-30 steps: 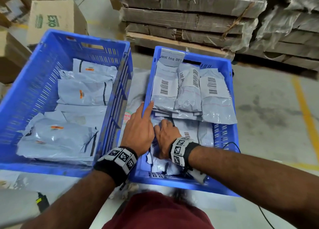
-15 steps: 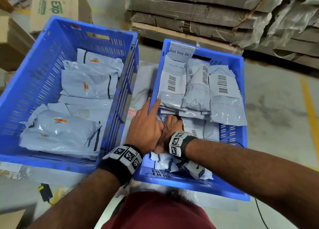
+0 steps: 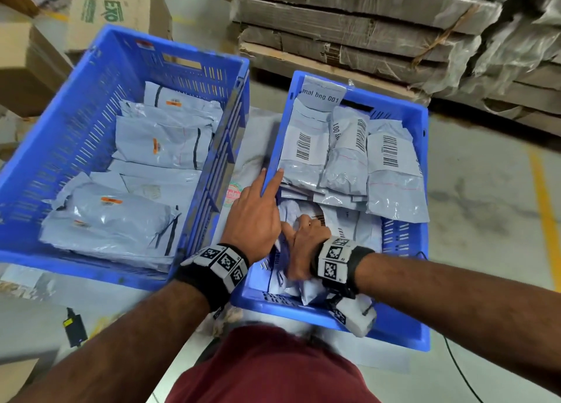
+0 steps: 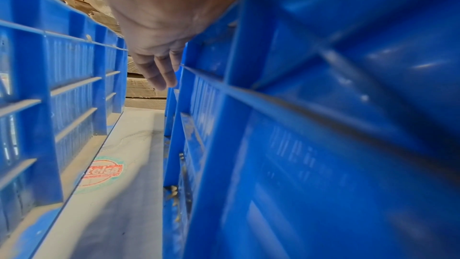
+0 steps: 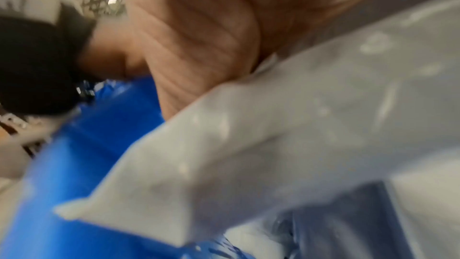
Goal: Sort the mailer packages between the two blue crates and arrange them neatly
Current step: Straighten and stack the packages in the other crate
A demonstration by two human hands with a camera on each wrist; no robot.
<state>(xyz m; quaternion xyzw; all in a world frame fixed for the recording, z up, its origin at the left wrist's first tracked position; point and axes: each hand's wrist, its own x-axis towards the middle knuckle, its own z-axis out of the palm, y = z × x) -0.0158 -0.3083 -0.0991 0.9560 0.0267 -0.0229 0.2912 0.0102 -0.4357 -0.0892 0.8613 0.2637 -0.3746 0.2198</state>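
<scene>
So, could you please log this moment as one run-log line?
left hand: open, on right crate rim | right hand: gripping a mailer inside it | left crate: mailers stacked

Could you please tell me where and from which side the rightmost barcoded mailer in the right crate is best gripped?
Probably the mailer's near bottom edge, pinched from above on the near side: that flat end overhangs the pile below, while the crate wall crowds its right side.

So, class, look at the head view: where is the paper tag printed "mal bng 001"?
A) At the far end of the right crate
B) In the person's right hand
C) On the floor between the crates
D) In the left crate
A: the tag stands against the far wall of the right crate, above the barcoded mailers.
</scene>
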